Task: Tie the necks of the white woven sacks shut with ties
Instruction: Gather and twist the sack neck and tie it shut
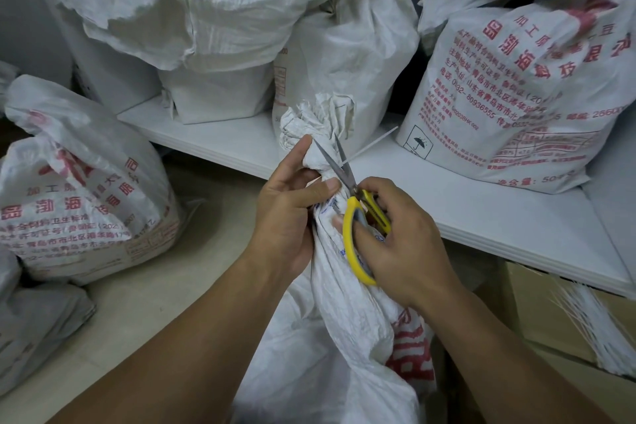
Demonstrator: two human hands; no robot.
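A person stands over a white woven sack (344,348) that rises from the floor at the bottom centre, its neck (318,162) gathered into a tight bunch with the ruffled top spilling out above. The left hand (287,213) is closed around that neck, thumb laid across the front and fingers wrapped behind it. The right hand (399,234) grips a pair of scissors (351,203) with yellow handles, fingers through the loops; the blades are parted and point up and to the left, straddling a thin white tie (370,143) whose loose tail sticks out to the right from the neck. Just behind lies a low white shelf (481,210) bearing more filled sacks: a printed sack (516,107) with red lettering at the right and plain crumpled ones (213,27) at the back. Another red-printed sack (82,196) sits on the floor (155,303) at the left. A bundle of spare ties (595,327) hangs at the lower right, beside a cardboard box (530,313).
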